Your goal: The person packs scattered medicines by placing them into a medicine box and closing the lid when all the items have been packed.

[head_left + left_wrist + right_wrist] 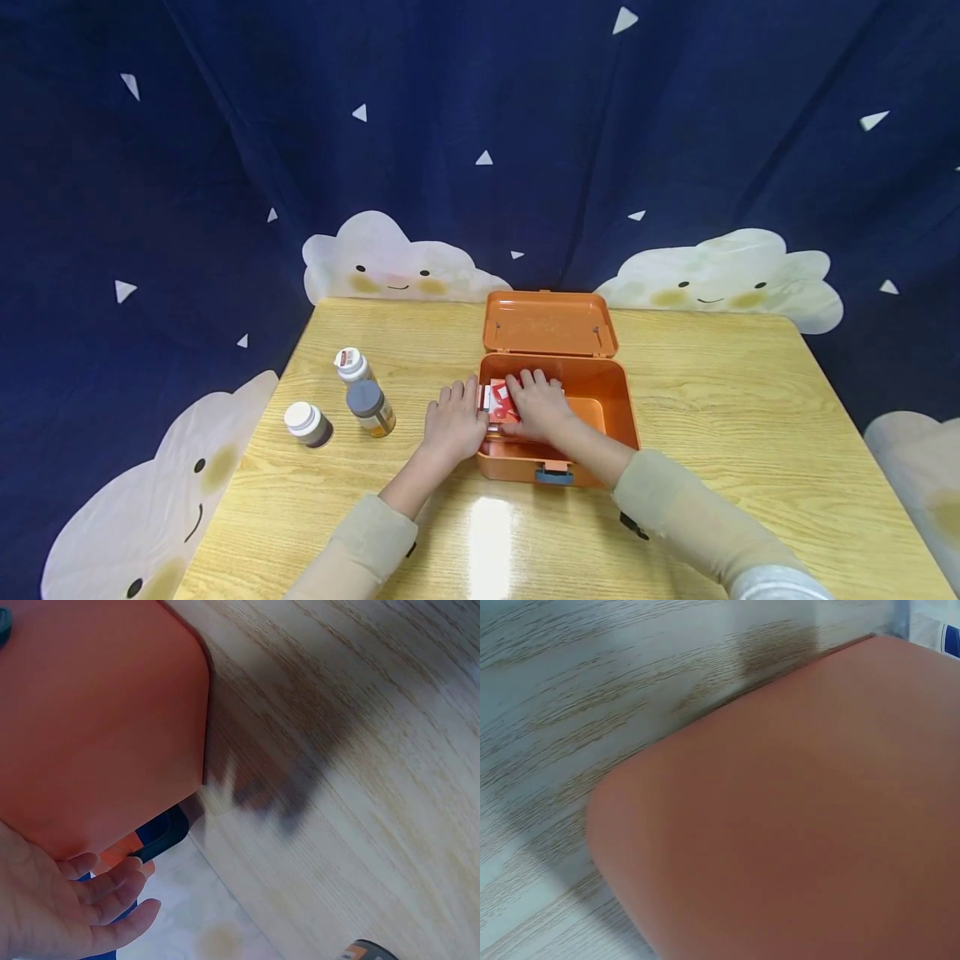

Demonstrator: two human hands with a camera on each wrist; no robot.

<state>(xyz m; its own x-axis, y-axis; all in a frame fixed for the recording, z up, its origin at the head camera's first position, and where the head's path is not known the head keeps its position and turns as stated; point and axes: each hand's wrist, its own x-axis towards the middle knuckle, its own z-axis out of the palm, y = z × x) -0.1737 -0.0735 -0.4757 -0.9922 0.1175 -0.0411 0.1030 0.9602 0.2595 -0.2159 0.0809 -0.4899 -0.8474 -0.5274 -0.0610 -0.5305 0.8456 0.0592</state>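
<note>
Steadying the orange latch box (510,469) with my relaxed left hand (455,421) seems wise while my right hand (542,410) covers the red-and-white carton (500,398) inside, at its left end; whether it grips, I cannot tell.

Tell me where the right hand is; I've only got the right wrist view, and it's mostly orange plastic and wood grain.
Observer: The right hand is inside the orange box, on a red-and-white packet.
Operator: Got it. And where's the left hand?
Observer: In the head view, it's at the box's left side.
Operator: Anything else on the table?
Observer: Yes, three bottles stand to the left of the box, clear of both hands.
</note>
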